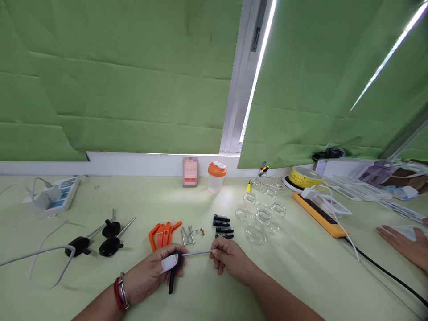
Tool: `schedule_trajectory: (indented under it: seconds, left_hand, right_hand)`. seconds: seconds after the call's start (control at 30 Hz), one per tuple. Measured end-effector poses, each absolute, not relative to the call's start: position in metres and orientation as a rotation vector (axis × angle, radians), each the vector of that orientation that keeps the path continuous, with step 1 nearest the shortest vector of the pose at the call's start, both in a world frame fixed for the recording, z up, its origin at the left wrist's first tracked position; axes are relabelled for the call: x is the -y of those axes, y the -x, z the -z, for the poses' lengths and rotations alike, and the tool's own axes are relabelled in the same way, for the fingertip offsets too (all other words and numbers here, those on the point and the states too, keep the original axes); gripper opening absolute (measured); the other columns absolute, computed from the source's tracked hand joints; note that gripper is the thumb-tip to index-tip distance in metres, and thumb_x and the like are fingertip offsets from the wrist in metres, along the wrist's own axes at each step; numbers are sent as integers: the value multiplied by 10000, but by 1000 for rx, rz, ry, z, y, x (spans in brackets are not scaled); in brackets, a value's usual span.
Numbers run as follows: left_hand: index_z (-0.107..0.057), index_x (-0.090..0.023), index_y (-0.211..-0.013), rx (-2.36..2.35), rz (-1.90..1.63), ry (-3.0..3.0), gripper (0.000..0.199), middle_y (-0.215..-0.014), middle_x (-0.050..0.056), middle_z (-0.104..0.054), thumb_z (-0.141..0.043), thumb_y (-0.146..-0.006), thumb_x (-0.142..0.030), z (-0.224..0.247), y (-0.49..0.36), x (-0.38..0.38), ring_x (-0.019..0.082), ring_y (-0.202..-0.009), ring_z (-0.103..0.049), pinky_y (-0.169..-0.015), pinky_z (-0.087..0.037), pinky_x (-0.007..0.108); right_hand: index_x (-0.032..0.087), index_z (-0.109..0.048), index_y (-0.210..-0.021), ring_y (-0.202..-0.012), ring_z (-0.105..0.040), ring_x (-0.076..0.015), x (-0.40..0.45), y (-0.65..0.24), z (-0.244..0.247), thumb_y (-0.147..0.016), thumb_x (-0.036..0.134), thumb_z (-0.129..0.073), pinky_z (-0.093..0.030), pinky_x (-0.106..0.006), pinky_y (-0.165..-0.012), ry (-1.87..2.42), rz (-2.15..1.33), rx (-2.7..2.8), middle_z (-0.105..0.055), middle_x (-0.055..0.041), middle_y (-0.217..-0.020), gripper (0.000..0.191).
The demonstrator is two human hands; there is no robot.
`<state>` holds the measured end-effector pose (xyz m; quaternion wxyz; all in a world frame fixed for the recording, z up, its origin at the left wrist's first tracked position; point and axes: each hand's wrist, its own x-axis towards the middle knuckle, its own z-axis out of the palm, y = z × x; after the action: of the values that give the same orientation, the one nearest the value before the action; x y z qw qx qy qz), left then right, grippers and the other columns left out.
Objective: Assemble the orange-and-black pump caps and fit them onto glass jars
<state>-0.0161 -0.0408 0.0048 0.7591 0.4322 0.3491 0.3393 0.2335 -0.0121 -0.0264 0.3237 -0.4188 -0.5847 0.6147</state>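
Observation:
My left hand [163,267] is wrapped round the black end of a black part with a metal rod [197,253], which lies roughly level. White tape covers the thumb. At the rod's other end, my right hand [227,259] pinches the tip between thumb and fingers; whether a small piece is also held there is hidden. Just beyond the hands lie orange handles [163,235], several metal pins [187,235], tiny brass-coloured pieces [202,232] and several black parts with springs [222,224]. Three similar black parts with rods [111,246] rest on the left.
Several clear glass bottles [263,217] stand right of centre. An orange-lidded cup [216,178] and a pink box [190,171] are at the back. A yellow power strip [317,216] trails a cable rightward. Another person's hand [403,243] rests at the far right. A white power strip [63,196] sits left.

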Motion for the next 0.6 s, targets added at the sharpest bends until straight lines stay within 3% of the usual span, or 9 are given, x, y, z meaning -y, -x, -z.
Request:
schedule_trajectory:
  seconds: [0.4,0.6]
  left_hand:
    - [-594,-178,-1009,-768,-740,-937,243,-851,33,-587,-598,-816,-325,-6,16,40,142,-757,-561,-735,-399,273]
    - [-596,-176,-1001,-765,-748,-935,243,-852,36,-588,-607,-808,-324,-6,15,40,144,-753,-560,-733,-400,274]
  right_hand:
    - [172,-507,-758,-483,-501,-100,11,-234,31,-812,292,-484,-419,-230,-475,1096,-1614,1553,-534,21,-578,133]
    - [171,-503,-766,-505,-514,-95,11,-234,31,-801,287,-496,-420,-231,-475,1085,-1621,1541,-579,-10,-700,121]
